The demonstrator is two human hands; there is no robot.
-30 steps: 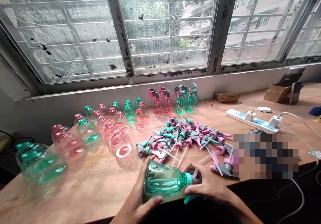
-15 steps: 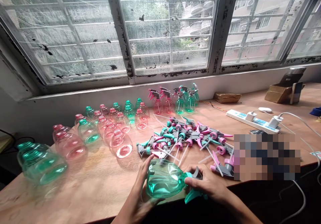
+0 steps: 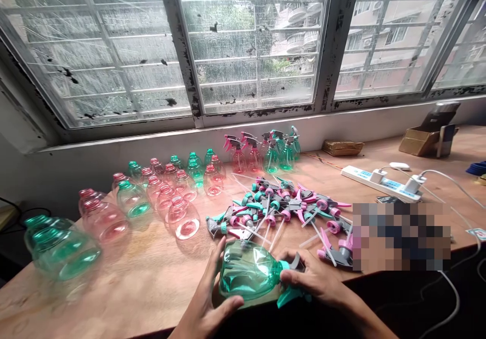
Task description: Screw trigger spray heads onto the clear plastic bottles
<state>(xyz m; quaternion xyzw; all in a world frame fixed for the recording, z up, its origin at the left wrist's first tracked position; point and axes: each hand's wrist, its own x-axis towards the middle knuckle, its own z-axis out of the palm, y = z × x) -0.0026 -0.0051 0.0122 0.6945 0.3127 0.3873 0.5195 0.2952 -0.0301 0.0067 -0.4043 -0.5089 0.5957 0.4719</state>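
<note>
A green clear spray bottle (image 3: 248,270) lies on its side in the air at the table's front edge, its neck toward the right. My left hand (image 3: 208,293) cups its base, with the thumb in front and the fingers behind. At the neck, my right hand (image 3: 313,278) is closed around the grey-and-teal trigger sprayer (image 3: 292,296), thumb near the teal collar. The collar sits against the bottle's neck; how tight it is I cannot tell. Just beyond both hands lies a pile of loose pink, teal and grey trigger sprayers (image 3: 271,204) with thin tubes.
Several open pink bottles (image 3: 184,220) and green bottles (image 3: 63,250) stand at the left. Bottles with sprayers fitted (image 3: 271,156) stand by the window wall. A white power strip (image 3: 379,183) with cables, a brown package (image 3: 342,148) and a cardboard box (image 3: 425,139) lie right.
My left thumb has moved up onto the front of the bottle's base. The bottle has turned slightly, and my right hand keeps its hold at the neck.
</note>
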